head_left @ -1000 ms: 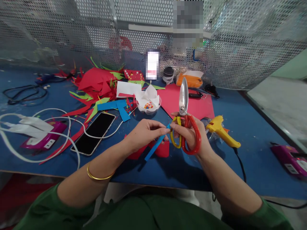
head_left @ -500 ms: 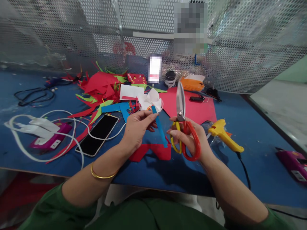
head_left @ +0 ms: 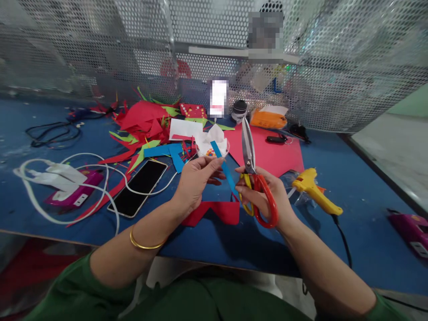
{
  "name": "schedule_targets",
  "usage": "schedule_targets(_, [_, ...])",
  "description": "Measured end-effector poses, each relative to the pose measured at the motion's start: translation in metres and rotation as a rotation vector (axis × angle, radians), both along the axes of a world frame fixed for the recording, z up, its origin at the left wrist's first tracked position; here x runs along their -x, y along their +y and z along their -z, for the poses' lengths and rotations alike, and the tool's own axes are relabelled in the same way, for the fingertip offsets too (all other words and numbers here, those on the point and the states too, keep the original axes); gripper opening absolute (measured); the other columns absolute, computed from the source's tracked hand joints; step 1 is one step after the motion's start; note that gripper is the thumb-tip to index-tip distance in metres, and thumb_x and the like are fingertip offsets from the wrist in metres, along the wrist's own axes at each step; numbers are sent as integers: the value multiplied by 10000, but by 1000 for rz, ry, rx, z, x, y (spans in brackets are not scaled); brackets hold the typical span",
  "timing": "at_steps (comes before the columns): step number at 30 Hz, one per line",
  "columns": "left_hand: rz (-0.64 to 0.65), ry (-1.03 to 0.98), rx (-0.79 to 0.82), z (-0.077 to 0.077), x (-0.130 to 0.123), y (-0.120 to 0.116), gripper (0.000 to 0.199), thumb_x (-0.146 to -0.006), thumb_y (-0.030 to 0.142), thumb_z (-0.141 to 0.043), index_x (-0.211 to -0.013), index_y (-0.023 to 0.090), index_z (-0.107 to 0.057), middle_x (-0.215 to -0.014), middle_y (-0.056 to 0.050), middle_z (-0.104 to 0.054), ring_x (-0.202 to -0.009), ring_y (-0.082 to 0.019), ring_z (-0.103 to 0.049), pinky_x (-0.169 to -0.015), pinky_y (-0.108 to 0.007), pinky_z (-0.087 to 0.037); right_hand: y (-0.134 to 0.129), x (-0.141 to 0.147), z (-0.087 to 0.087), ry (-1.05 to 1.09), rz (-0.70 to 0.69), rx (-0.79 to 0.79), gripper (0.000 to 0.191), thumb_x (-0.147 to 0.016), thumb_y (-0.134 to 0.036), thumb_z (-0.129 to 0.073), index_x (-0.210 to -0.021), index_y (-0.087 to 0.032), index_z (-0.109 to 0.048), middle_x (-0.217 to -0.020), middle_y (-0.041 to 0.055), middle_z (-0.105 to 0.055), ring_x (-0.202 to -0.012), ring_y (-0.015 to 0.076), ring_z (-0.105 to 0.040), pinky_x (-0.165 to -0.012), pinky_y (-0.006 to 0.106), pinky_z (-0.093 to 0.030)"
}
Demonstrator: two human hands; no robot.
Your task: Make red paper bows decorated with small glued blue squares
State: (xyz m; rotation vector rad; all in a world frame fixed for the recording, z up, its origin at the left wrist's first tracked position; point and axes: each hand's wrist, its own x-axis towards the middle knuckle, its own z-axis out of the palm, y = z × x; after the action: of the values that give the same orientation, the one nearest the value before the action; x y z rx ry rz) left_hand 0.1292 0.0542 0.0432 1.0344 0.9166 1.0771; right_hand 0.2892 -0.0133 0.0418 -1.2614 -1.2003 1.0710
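Between the thumb and fingers of my left hand is a narrow blue paper strip, slanting down to the right. My right hand is closed around the scissors, which have one red and one yellow handle loop; the blades point up and away and look closed. The strip's lower end comes close to the right fingertips; I cannot tell whether they touch it. On the table below the hands lies a red paper piece with a zigzag edge, partly hidden by my left wrist.
Red and green paper scraps are heaped at the back left. A phone and white cables lie left. Behind the hands are a white paper-lined bowl and a red sheet. A yellow glue gun rests right.
The strip's lower end and my right fingers have come nearer each other. The scissors tilt more to the left. The whole view has shifted slightly.
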Motion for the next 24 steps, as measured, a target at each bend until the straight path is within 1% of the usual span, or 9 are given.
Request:
schedule_targets(4, [301, 200, -59, -3, 3, -5, 183, -703, 300, -799, -691, 162, -679, -617, -13, -678, -598, -120, -638, -561, -223, -484, 1, -3, 0, -51, 18, -19, 361, -712, -295, -733, -1045, -216, -617, -699, -54, -626, -486, 96, -555, -475, 254, -483])
schedule_targets(5, [343, 229, -73, -3, 3, -6, 167, -710, 283, -790, -685, 162, -677, -621, -15, -684, -608, -119, -640, -577, -222, -489, 1, -3, 1, -54, 17, -25, 372, -708, -301, -743, -1046, -214, -616, -705, -53, -625, -491, 96, -554, -475, 252, -480])
schedule_targets(7, [378, 246, -80, -2, 4, -6, 131, -739, 271, -761, -719, 163, -689, -645, -19, -698, -622, -119, -645, -589, -224, -494, 2, -3, 3, -52, 25, -46, 385, -705, -314, -761, -1047, -209, -618, -705, -55, -618, -496, 93, -548, -479, 247, -476])
schedule_targets(8, [371, 240, -71, -2, 4, -6, 118, -753, 273, -746, -754, 165, -698, -662, -19, -705, -629, -122, -650, -586, -226, -496, 2, -2, 4, -54, 40, -63, 390, -706, -320, -769, -1049, -206, -622, -700, -56, -613, -497, 91, -545, -483, 245, -476])
schedule_targets(10, [312, 208, -45, -2, 5, -4, 115, -763, 276, -738, -783, 171, -695, -683, -14, -707, -654, -131, -669, -575, -225, -499, 3, -3, 6, -83, 87, -97, 399, -722, -336, -770, -1069, -202, -627, -700, -51, -616, -508, 95, -546, -499, 250, -480])
schedule_targets(13, [191, 134, 5, -4, 7, 1, 167, -759, 305, -753, -743, 173, -653, -706, -10, -712, -664, -145, -700, -560, -227, -506, 4, -7, 9, -198, 120, -124, 400, -774, -405, -738, -1097, -193, -634, -711, -29, -631, -547, 113, -563, -542, 270, -488])
schedule_targets(16, [116, 66, 37, -7, 10, 7, 211, -755, 326, -767, -736, 172, -625, -718, -17, -732, -611, -145, -702, -552, -237, -513, 4, -14, 11, -365, 62, -116, 449, -804, -512, -701, -1105, -186, -637, -720, -9, -629, -610, 142, -588, -572, 281, -487])
schedule_targets(20, [42, 1, 24, -9, 16, 13, 223, -685, 278, -826, -755, 166, -646, -685, -11, -724, -646, -158, -714, -605, -255, -544, 3, -22, 12, -517, -31, -116, 601, -771, -607, -706, -1191, -191, -603, -819, 31, -670, -725, 188, -626, -594, 279, -500])
schedule_targets(24, [11, -40, 8, -9, 19, 15, 250, -638, 254, -854, -738, 160, -645, -690, -10, -719, -683, -175, -727, -647, -277, -560, 3, -25, 11, -678, -62, -149, 625, -789, -637, -678, -1219, -190, -602, -831, 38, -678, -708, 188, -620, -613, 283, -507])
